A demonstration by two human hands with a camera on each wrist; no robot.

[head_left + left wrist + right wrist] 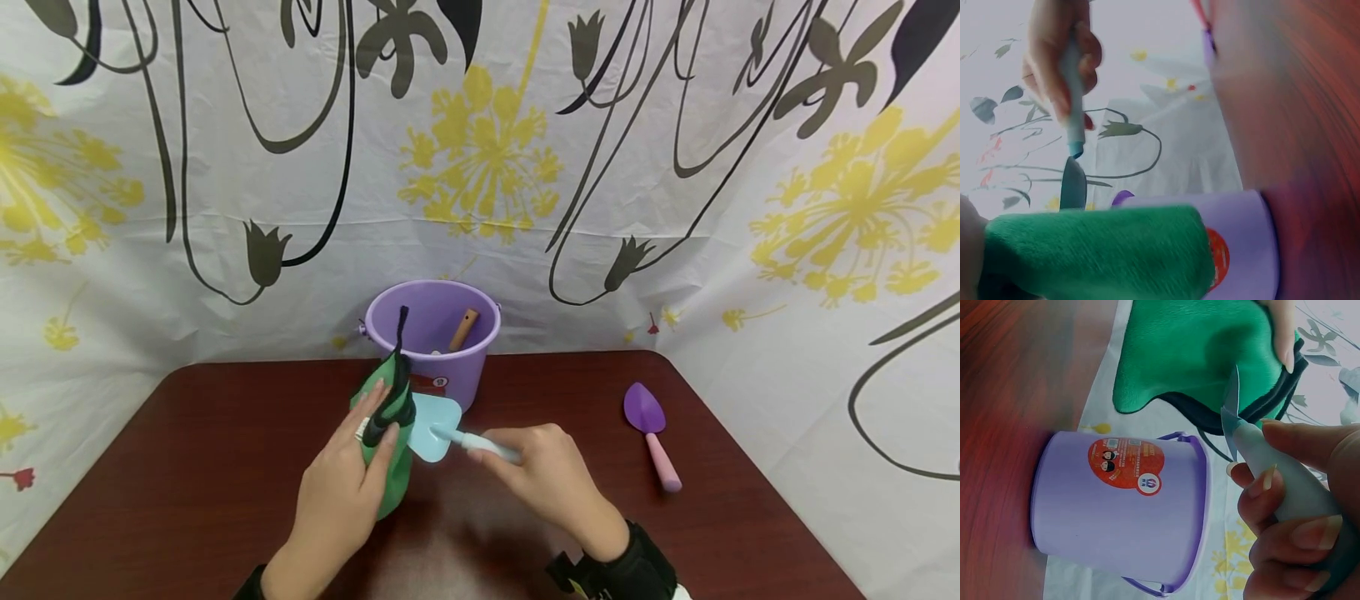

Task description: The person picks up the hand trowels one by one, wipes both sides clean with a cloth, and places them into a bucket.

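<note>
Step in hand, by judgement: a light blue shovel [462, 437] and a green fabric pouch [397, 483] are being brought together. The pouch is held above the table, in front of the purple bucket [468, 375], and the shovel's blade [431, 450] reaches its side; whether the blade enters the pouch or only lies against it cannot be told. Left hand [341, 483]: thumb and fingers are parted, gripping the fabric at the black edging; the hidden fingertips cannot be judged. Right hand [543, 467]: fingers curl round the shovel's handle, thumb pressed along it. The next move appears to call for a steady pouch and a well-aligned blade, since soft fabric folds readily.

Surface: 1 dark red-brown table [247, 450], with light reflected near its front. The bucket stands at the far edge, a red sticker [1125, 462] on its wall and 1 wooden handle [463, 329] inside. 1 purple trowel [651, 431] with a pink grip lies well apart, on the right. Room: a white sheet [510, 267] printed with yellow and grey flowers hangs behind the table
</note>
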